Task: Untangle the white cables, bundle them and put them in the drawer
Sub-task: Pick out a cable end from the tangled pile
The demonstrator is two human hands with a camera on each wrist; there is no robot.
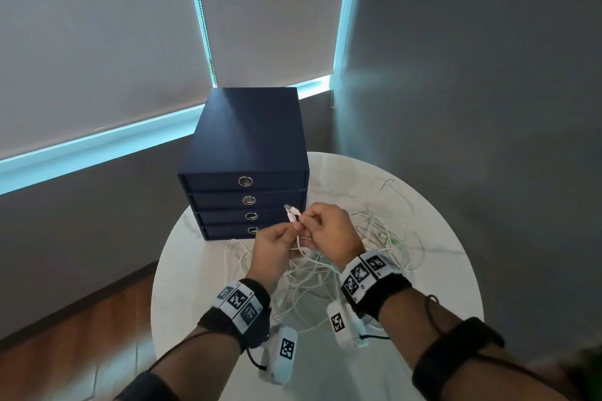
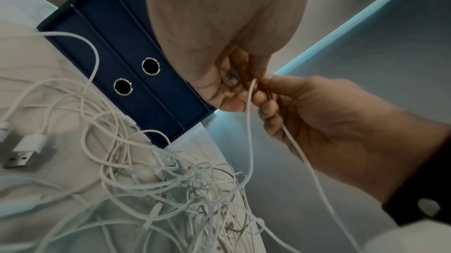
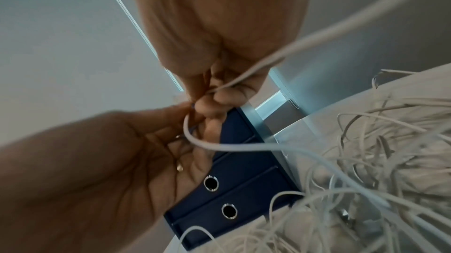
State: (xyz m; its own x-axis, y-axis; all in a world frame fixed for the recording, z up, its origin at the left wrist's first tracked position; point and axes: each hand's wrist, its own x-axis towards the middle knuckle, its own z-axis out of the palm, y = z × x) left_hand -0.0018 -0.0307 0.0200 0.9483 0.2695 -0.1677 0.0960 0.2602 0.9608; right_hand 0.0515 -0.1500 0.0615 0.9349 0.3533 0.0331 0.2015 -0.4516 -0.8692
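Note:
A tangle of white cables (image 1: 329, 267) lies on the round white table (image 1: 449, 286). Both hands are raised in front of the navy drawer box (image 1: 247, 140), whose drawers look shut. My left hand (image 1: 288, 233) and right hand (image 1: 306, 221) pinch the same white cable (image 1: 298, 239) close together, and its connector ends (image 1: 291, 212) stick up above the fingers. In the left wrist view the cable (image 2: 249, 126) hangs from the left hand's fingers (image 2: 227, 93) into the tangle (image 2: 185, 189). In the right wrist view it loops (image 3: 244, 147) below the right hand's fingers (image 3: 214, 100).
The drawer box stands at the table's far left edge, close to the wall and the window blinds (image 1: 97, 42). A loose USB plug (image 2: 24, 151) lies on the table left of the tangle. Wooden floor (image 1: 65, 335) shows beyond the table's left rim.

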